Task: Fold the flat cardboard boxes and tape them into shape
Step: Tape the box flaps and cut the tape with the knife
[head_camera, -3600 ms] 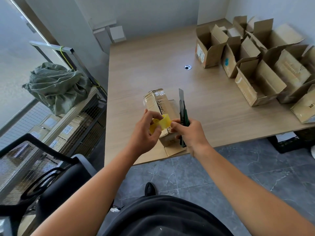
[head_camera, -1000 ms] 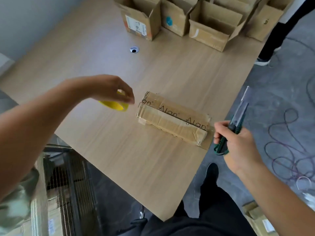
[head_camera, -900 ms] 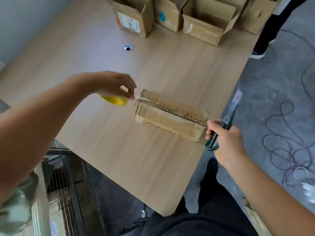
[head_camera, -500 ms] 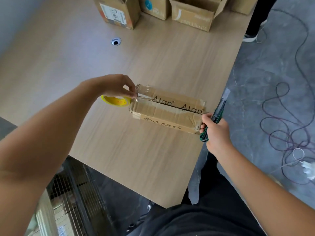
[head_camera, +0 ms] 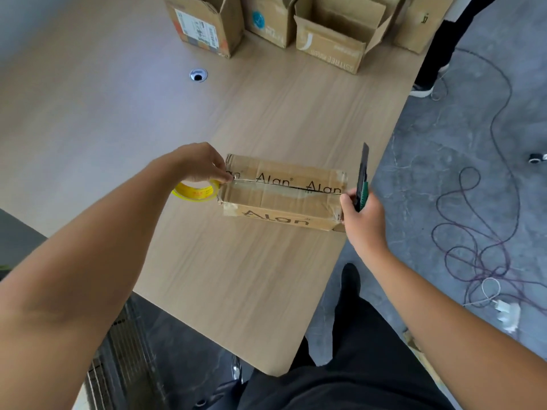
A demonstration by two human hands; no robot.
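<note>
A long brown cardboard box (head_camera: 281,192) printed "Alan" lies on the wooden table (head_camera: 118,113) near its right edge. Clear tape runs along its top seam. My left hand (head_camera: 204,165) holds the yellow tape roll (head_camera: 195,192) at the box's left end, fingertips pinching at the seam. My right hand (head_camera: 359,213) grips a green utility knife (head_camera: 362,179) at the box's right end, blade pointing up and away, thumb against the box's corner.
Several open, assembled cardboard boxes (head_camera: 331,39) stand in a row at the table's far edge. A cable hole (head_camera: 198,75) sits in the tabletop. Cables (head_camera: 479,232) and a white plug lie on the grey floor at right. Another person's leg (head_camera: 438,48) stands beyond the table.
My left hand brought the tape roll against the box's left end and the tape now spans the top seam. My right hand with the knife closed in on the right end.
</note>
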